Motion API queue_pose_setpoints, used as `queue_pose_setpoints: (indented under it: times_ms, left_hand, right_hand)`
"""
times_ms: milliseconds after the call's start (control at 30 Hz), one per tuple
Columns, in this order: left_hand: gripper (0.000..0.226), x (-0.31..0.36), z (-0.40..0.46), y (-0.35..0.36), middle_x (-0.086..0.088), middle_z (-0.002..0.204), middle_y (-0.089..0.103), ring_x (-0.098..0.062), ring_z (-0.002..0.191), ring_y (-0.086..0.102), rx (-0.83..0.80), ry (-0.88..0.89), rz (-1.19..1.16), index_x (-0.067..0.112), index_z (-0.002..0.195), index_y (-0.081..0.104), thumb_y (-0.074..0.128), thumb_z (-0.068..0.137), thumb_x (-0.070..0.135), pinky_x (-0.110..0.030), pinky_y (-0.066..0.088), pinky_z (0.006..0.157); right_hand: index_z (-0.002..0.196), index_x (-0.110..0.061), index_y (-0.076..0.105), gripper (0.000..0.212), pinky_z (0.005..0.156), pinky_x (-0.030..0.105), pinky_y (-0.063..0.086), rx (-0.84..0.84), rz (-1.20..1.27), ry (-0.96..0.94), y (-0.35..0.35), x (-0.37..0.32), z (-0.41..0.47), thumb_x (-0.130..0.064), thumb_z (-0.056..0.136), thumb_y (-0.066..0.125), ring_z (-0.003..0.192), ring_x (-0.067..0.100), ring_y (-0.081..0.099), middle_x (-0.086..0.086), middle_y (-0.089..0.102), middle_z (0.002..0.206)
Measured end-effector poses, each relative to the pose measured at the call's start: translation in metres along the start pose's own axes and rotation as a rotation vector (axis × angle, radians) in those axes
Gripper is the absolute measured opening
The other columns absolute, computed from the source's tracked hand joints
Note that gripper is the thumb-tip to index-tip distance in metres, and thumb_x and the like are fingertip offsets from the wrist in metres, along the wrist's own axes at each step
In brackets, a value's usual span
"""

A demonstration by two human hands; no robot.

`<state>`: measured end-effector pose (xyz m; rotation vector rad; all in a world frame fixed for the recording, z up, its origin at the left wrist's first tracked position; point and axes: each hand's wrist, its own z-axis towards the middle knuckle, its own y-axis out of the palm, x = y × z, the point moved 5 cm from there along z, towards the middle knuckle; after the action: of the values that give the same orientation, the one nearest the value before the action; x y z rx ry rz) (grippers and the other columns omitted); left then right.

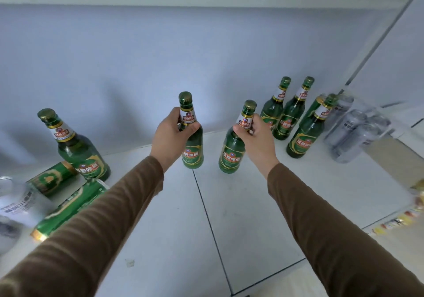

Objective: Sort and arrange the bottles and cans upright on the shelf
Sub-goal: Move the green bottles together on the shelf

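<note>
In the head view the left hand [171,133] grasps one green bottle [192,145] by its neck, the right hand [254,136] another green bottle [231,152]; both stand near upright, long axes vertical, at mid-shelf [229,216]; the standing row of bottles [291,117] lies to the right, nearer the right hand; each is green glass, gold-capped, red-labelled.

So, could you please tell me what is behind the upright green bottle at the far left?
Behind the far-left bottle only the bare white back wall shows. The shelf strip directly behind its base is hidden by the bottle itself.
</note>
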<state>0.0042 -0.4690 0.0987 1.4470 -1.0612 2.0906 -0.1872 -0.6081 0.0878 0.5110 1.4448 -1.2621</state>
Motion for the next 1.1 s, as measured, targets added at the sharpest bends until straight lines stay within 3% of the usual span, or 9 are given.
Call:
queue_pose_setpoints:
  times_ms: [167,433,767,967,1100]
  left_hand:
    - [0.019,0.025,0.010,0.082,-0.001,0.097,0.068,-0.021,0.091,0.064,-0.034,-0.013,-0.046,0.013,0.103,0.056,0.069,0.092,0.023,-0.033,0.054,0.080]
    - [0.019,0.045,0.036,0.179,-0.001,0.096,0.068,-0.022,0.091,0.064,0.026,-0.059,-0.027,0.012,0.103,0.055,0.068,0.092,0.021,-0.029,0.054,0.076]
    - [0.020,0.051,0.067,0.219,0.000,0.092,0.067,-0.026,0.090,0.063,0.061,-0.099,0.070,0.013,0.100,0.055,0.070,0.090,0.023,-0.044,0.055,0.080]
    - [0.021,0.049,0.076,0.230,0.000,0.092,0.066,-0.026,0.090,0.063,0.083,-0.116,0.095,0.012,0.102,0.056,0.069,0.091,0.025,-0.043,0.054,0.079]
    - [0.023,0.048,0.081,0.231,-0.001,0.093,0.066,-0.025,0.089,0.063,0.085,-0.123,0.125,0.010,0.102,0.056,0.070,0.091,0.025,-0.034,0.051,0.073]
  right_hand:
    - [0.105,-0.026,0.059,0.021,0.093,0.049,0.054,0.027,0.000,0.030,-0.069,0.046,0.016,-0.034,0.090,0.071,0.100,0.013,0.067,-0.010,0.071,0.104]
    - [0.104,-0.024,0.058,0.021,0.091,0.044,0.055,-0.012,-0.031,-0.010,-0.129,0.090,0.060,-0.034,0.091,0.070,0.097,0.010,0.066,-0.012,0.071,0.102]
    - [0.104,-0.026,0.055,0.024,0.087,0.048,0.055,-0.037,-0.053,-0.020,-0.136,0.100,0.090,-0.040,0.090,0.069,0.095,0.016,0.067,-0.011,0.071,0.100]
    - [0.108,-0.024,0.056,0.027,0.088,0.048,0.055,-0.054,-0.050,-0.029,-0.135,0.099,0.101,-0.041,0.090,0.069,0.098,0.016,0.066,-0.010,0.071,0.103]
    - [0.111,-0.025,0.055,0.031,0.090,0.049,0.055,-0.095,-0.070,-0.028,-0.131,0.101,0.104,-0.042,0.090,0.069,0.101,0.017,0.065,-0.009,0.070,0.107]
